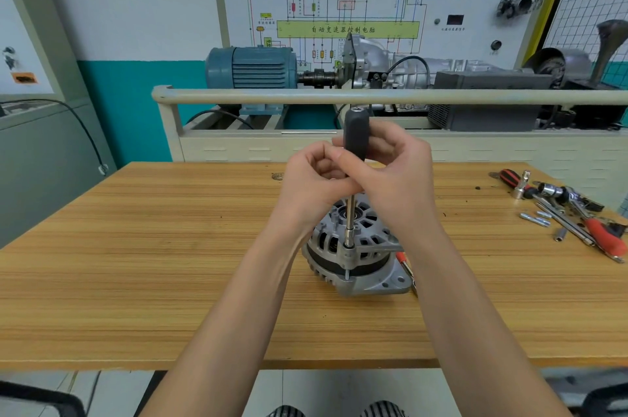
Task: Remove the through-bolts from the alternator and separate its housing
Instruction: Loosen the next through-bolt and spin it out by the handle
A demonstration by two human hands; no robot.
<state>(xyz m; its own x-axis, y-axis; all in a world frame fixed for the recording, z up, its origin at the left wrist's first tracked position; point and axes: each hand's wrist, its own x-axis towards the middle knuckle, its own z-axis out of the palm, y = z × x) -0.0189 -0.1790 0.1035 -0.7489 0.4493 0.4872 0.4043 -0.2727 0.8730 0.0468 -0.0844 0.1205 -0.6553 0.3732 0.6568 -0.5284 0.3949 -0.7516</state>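
Workshop bench setting: wood-grain table (170,246), wiring-diagram training board and a blue electric motor (251,68) behind the rail.

Both hands meet at a dark-handled nut driver (355,138) standing upright. Right hand (401,178) is wrapped closed around the handle's lower part; left hand (316,178) is curled shut, fingers pinching the handle and shaft top from the opposite side. Neither hand holds anything else.

Directly below the grip: the alternator (356,246), sitting end-up on the table. The driver's steel shaft (350,219) runs straight down from the grip to a socket seated on a through-bolt (347,272) at the housing's near edge; bolt shank shows just under the flange, threads visible. Judged step: backing out this through-bolt. Housing halves look still together.

To do it well: keep the shaft in line with the bolt so the socket stays square on the head; steady downward pressure while turning; watch that the alternator body does not rotate or tip, since nothing clamps it. One hand freed to brace the housing would probably help.

Well to the right of the grip: loose tools (571,209), including ratchet, sockets, red-handled pieces, plus small silver bolts (537,217) lying on the table, possibly bolts already out. A red-handled tool (404,263) lies just beside the alternator's right side, below the right wrist.
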